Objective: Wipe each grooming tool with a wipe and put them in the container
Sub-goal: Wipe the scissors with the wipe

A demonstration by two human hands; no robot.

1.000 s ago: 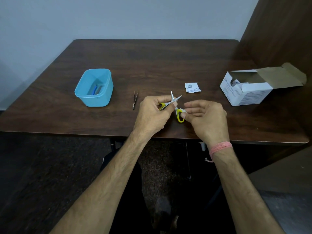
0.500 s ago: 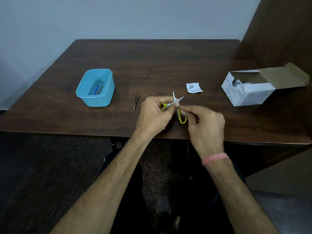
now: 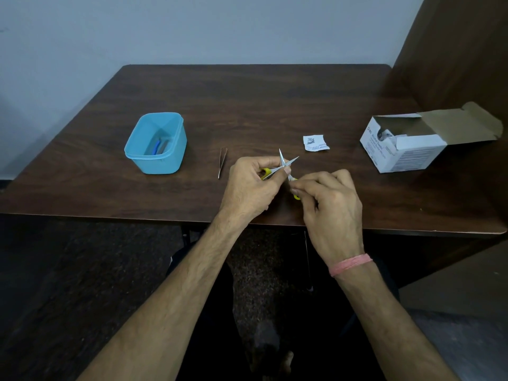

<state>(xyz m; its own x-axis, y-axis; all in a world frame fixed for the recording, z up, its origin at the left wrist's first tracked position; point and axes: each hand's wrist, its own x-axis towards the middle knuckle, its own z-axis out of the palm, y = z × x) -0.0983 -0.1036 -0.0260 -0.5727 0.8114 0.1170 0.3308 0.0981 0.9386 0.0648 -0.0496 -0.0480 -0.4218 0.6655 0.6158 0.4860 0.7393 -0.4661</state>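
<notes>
Centre frame, the left hand grips one yellow handle of the small scissors, blades splayed, the right hand pinches the other, tweezers left of them, blue container further left.

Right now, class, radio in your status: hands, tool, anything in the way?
Both hands on scissors, blades spread: left hand, right hand. Tweezers wait on table. Path to container clear.

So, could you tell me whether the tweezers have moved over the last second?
No. The tweezers lie where they were, between the blue container and the left hand.
</notes>
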